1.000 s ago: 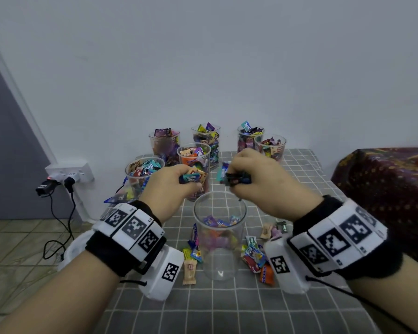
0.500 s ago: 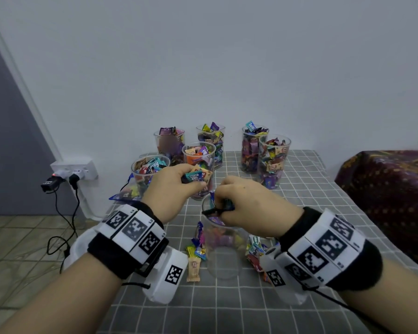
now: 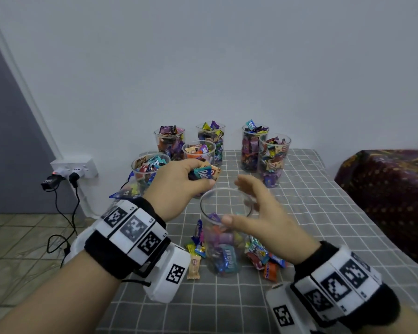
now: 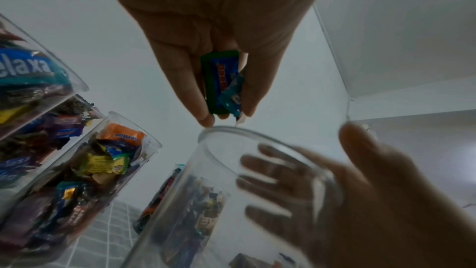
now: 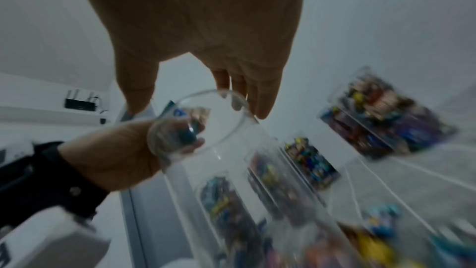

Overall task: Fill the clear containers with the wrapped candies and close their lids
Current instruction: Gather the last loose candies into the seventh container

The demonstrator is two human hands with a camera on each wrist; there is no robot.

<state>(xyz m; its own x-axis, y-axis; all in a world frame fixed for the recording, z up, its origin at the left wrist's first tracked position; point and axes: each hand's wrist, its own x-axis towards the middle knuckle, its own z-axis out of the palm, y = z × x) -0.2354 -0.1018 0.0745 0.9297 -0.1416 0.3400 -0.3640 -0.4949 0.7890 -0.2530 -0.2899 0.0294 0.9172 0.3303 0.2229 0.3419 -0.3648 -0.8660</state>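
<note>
A clear container (image 3: pixel 225 233) stands mid-table with a layer of wrapped candies at its bottom. My left hand (image 3: pixel 203 180) hovers just behind and left of its rim, gripping a small bunch of wrapped candies (image 3: pixel 204 173). The left wrist view shows those candies (image 4: pixel 222 83) pinched in the left hand (image 4: pixel 221 109) right above the container (image 4: pixel 231 170). My right hand (image 3: pixel 245 203) is empty and spread around the rim, thumb on the near side, fingers at the far right. The right wrist view, blurred, shows the right hand (image 5: pixel 201 105) straddling the container (image 5: pixel 201 121).
Several candy-filled clear containers (image 3: pixel 274 157) stand without lids at the back of the grey checked tablecloth (image 3: pixel 323 213). Loose candies (image 3: pixel 261 256) lie around the container's base. A wall socket with plugs (image 3: pixel 74 167) is at the left, dark patterned fabric (image 3: pixel 391 189) at the right.
My right hand came over the container with dark candies, let them go and opened, ending lower around the rim. My left hand stayed near the rim holding its candies.
</note>
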